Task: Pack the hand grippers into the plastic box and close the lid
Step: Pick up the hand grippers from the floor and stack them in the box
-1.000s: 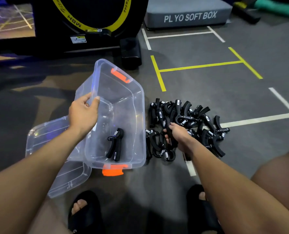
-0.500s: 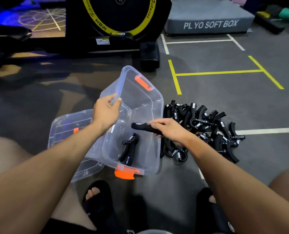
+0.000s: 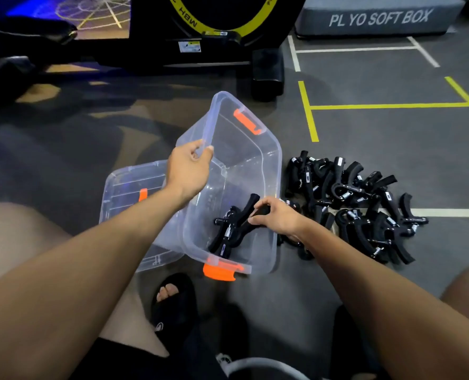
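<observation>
- Two hand grippers lie inside the plastic box (image 3: pixel 244 165) as I see it from the head camera: one resting on the bottom (image 3: pixel 223 237), and a second gripper (image 3: pixel 248 212) crossing over it, which my right hand (image 3: pixel 277 218) pinches by a black padded handle, fingers curled round it, so that grip is clamped on it.
- My left hand (image 3: pixel 188 171) grips the box's left rim, thumb and fingers curled over the edge; the box is tilted, its far end raised off the floor.
- The box is clear, thin-walled plastic with rounded corners and glossy orange latches, one at the near end (image 3: pixel 219 271) and one at the far end (image 3: pixel 245 120).
- The lid (image 3: pixel 130 187), clear and ribbed (with its own small orange tab), lies flat on the floor to the left, partly under the box.
- The pile of remaining grippers (image 3: pixel 356 204) sits on the dark matte floor (image 3: pixel 392 149) just right of the box: curved black handles, coiled metal springs.
- A grey foam block (image 3: pixel 375 19) printed "PL YO SOFT BOX" stands at the far right.
</observation>
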